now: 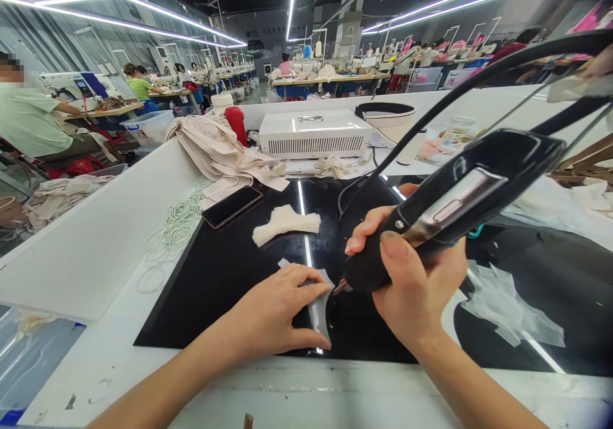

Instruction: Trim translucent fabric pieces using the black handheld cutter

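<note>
My right hand [407, 282] grips a black corded hand tool [460, 202] with a metal plate on its body. The tool's tip points down and left, touching a small grey piece of material [320, 311] on the glossy black work surface [215, 276]. My left hand [275, 314] lies flat on that grey piece, fingers spread, pinning it down. A small cream fabric piece [286, 223] rests a little farther back on the black surface.
A phone [232, 206] lies at the black surface's left edge beside white cord loops [177, 225]. Behind are folded beige fabric [215, 148], a red bottle [236, 124], a white metal box [313, 133] and clear plastic scraps [507, 304]. Other people sit at sewing stations at left.
</note>
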Tool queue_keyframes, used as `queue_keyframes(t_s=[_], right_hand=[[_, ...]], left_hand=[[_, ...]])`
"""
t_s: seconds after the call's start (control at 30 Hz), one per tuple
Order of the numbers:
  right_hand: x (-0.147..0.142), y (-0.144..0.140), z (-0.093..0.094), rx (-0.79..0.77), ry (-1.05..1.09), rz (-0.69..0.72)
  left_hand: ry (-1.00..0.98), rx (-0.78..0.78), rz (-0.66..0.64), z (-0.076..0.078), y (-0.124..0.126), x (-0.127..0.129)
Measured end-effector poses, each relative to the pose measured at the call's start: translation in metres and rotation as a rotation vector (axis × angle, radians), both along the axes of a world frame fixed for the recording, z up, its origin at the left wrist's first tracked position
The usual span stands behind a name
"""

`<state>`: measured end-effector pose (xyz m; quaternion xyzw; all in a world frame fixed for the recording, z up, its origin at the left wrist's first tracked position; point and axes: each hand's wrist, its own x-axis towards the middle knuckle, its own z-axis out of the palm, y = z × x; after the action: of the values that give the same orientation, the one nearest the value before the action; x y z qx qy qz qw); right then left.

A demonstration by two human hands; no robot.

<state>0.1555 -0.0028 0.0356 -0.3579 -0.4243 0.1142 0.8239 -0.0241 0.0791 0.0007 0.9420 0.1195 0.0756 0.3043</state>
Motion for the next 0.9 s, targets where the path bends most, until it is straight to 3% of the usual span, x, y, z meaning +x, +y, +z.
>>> queue_keyframes(t_s=[0.9], right_hand=[[-0.0053,0.0012,-0.0054,-0.014,-0.013,0.034]], left_hand=[[0.065,0.142,-0.013,0.0081,-0.0029,-0.0031]])
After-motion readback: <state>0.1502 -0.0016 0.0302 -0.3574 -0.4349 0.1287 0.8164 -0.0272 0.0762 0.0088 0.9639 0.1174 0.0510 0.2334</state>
